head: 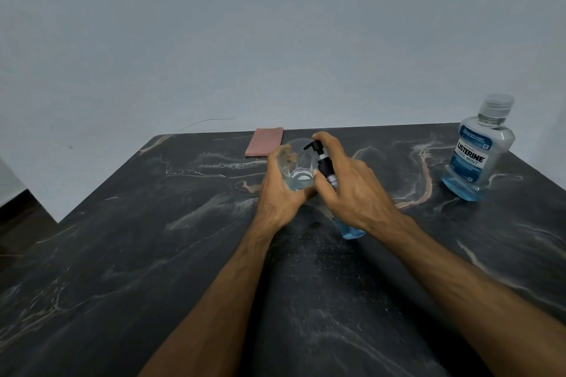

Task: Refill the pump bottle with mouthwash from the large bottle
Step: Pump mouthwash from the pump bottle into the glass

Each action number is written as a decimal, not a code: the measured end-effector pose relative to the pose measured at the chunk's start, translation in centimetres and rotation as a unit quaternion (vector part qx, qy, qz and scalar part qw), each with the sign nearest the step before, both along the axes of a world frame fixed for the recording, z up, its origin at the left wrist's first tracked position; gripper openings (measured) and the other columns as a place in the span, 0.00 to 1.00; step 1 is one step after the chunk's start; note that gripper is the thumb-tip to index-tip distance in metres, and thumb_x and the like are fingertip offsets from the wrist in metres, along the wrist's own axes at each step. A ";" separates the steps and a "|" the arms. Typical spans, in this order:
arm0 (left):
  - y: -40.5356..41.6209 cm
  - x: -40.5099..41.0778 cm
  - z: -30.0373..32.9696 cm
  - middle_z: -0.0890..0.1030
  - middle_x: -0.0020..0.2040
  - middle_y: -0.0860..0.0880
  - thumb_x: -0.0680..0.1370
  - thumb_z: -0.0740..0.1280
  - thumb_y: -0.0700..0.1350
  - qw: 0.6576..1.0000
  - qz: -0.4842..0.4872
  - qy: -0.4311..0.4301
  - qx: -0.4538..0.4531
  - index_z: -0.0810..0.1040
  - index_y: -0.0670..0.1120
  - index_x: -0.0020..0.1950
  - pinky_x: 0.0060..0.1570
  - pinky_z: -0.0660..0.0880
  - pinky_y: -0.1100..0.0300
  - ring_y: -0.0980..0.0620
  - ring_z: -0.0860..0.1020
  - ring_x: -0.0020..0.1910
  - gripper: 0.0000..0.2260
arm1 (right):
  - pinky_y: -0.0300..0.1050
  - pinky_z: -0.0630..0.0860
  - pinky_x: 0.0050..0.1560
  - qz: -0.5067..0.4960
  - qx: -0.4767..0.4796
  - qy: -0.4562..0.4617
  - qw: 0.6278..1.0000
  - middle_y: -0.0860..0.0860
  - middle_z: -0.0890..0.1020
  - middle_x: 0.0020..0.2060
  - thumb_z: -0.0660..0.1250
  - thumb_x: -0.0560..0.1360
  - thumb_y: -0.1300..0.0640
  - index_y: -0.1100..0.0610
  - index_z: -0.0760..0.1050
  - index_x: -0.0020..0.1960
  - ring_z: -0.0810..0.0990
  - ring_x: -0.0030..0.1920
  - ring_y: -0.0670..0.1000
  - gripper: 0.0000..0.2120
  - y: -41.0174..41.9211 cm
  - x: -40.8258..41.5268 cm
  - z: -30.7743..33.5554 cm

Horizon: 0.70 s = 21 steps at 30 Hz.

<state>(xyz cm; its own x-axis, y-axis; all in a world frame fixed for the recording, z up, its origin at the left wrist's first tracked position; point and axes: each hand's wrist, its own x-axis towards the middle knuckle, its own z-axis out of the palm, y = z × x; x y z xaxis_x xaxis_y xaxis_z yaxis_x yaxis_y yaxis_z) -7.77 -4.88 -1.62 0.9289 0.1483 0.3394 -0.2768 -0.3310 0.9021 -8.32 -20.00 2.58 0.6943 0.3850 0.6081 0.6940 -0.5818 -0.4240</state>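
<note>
Left hand is wrapped around a clear glass, tipped toward the pump bottle. Right hand grips that bottle, index finger on the black pump head. The big bottle stands capped, well off to the right on the dark table. Pink cloth behind the glass.

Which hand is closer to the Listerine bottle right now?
The right. The right hand grips the pump bottle mid-table, well left of the Listerine bottle. The left hand holds a glass farther left still.
</note>
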 end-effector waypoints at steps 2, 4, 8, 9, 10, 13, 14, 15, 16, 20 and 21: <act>0.2 0.0 0.0 0.73 0.60 0.60 0.65 0.80 0.46 1.000 0.002 -0.001 0.000 0.58 0.52 0.73 0.48 0.72 0.75 0.72 0.73 0.54 0.43 | 0.28 0.68 0.29 0.008 0.002 0.005 1.000 0.39 0.73 0.33 0.62 0.77 0.57 0.49 0.58 0.70 0.75 0.30 0.41 0.24 0.2 -0.1 0.0; 0.3 0.0 0.1 0.73 0.60 0.59 0.65 0.80 0.47 1.000 0.005 -0.001 0.007 0.58 0.52 0.73 0.47 0.72 0.76 0.73 0.73 0.52 0.43 | 0.26 0.69 0.31 0.014 0.005 0.009 1.000 0.39 0.73 0.34 0.62 0.77 0.57 0.50 0.59 0.70 0.75 0.30 0.40 0.24 0.4 -0.2 0.0; 0.5 0.2 0.0 0.73 0.62 0.57 0.65 0.79 0.45 1.000 0.003 0.004 0.005 0.58 0.52 0.73 0.53 0.73 0.67 0.67 0.73 0.54 0.43 | 0.26 0.67 0.28 0.008 -0.007 0.020 1.000 0.38 0.70 0.31 0.61 0.78 0.56 0.52 0.61 0.68 0.73 0.28 0.40 0.20 0.6 0.0 -0.3; 0.5 0.2 0.0 0.73 0.63 0.56 0.65 0.79 0.45 1.000 0.002 0.006 0.004 0.58 0.52 0.74 0.55 0.73 0.65 0.66 0.73 0.55 0.43 | 0.28 0.67 0.28 0.008 -0.010 0.022 1.000 0.39 0.71 0.31 0.61 0.78 0.56 0.52 0.61 0.68 0.73 0.28 0.41 0.19 0.6 0.0 -0.4; 0.5 0.2 0.0 0.73 0.64 0.56 0.65 0.79 0.45 1.000 -0.001 0.007 0.003 0.58 0.52 0.74 0.57 0.72 0.63 0.66 0.73 0.56 0.43 | 0.29 0.67 0.27 0.009 -0.009 0.023 1.000 0.40 0.71 0.30 0.61 0.78 0.56 0.51 0.61 0.68 0.74 0.27 0.41 0.19 0.5 0.0 -0.4; 0.5 0.2 -0.1 0.72 0.66 0.55 0.65 0.79 0.46 1.000 -0.003 0.008 0.001 0.57 0.51 0.74 0.56 0.70 0.65 0.65 0.73 0.58 0.44 | 0.30 0.69 0.27 0.009 0.015 0.023 1.000 0.41 0.73 0.29 0.62 0.78 0.56 0.49 0.59 0.70 0.76 0.29 0.41 0.23 0.4 0.0 -0.5; 0.5 0.2 -0.1 0.72 0.65 0.56 0.65 0.79 0.47 1.000 -0.002 0.008 0.002 0.57 0.51 0.74 0.55 0.69 0.67 0.64 0.73 0.59 0.44 | 0.30 0.69 0.28 0.009 0.025 0.025 0.999 0.41 0.73 0.28 0.62 0.78 0.56 0.49 0.58 0.71 0.76 0.30 0.39 0.24 0.3 0.0 -0.5; 0.5 0.2 -0.1 0.72 0.63 0.58 0.65 0.79 0.48 1.000 0.000 0.009 0.004 0.57 0.52 0.74 0.54 0.69 0.71 0.66 0.73 0.58 0.44 | 0.30 0.69 0.28 0.008 0.033 0.027 0.999 0.41 0.72 0.28 0.62 0.78 0.56 0.49 0.58 0.72 0.76 0.31 0.37 0.25 0.2 0.1 -0.5; 0.5 0.2 0.0 0.72 0.61 0.61 0.65 0.80 0.49 1.000 0.004 0.010 0.006 0.57 0.52 0.73 0.50 0.69 0.74 0.69 0.73 0.56 0.44 | 0.30 0.69 0.28 0.003 0.036 0.026 0.999 0.41 0.72 0.28 0.62 0.78 0.56 0.49 0.58 0.72 0.76 0.31 0.37 0.25 0.2 0.2 -0.4; 0.5 0.1 0.0 0.72 0.59 0.62 0.64 0.80 0.49 1.000 0.013 0.010 0.009 0.58 0.53 0.73 0.45 0.68 0.80 0.74 0.72 0.53 0.44 | 0.31 0.65 0.28 -0.025 0.032 0.008 0.999 0.43 0.74 0.28 0.61 0.78 0.55 0.50 0.60 0.68 0.74 0.26 0.41 0.20 -0.1 0.8 -0.2; 0.4 0.1 0.1 0.72 0.60 0.61 0.64 0.80 0.48 1.000 0.013 0.010 0.011 0.58 0.53 0.73 0.45 0.68 0.80 0.73 0.72 0.53 0.44 | 0.32 0.65 0.27 -0.030 0.030 0.002 0.999 0.43 0.74 0.28 0.61 0.78 0.55 0.50 0.61 0.66 0.74 0.26 0.41 0.18 -0.1 0.9 -0.2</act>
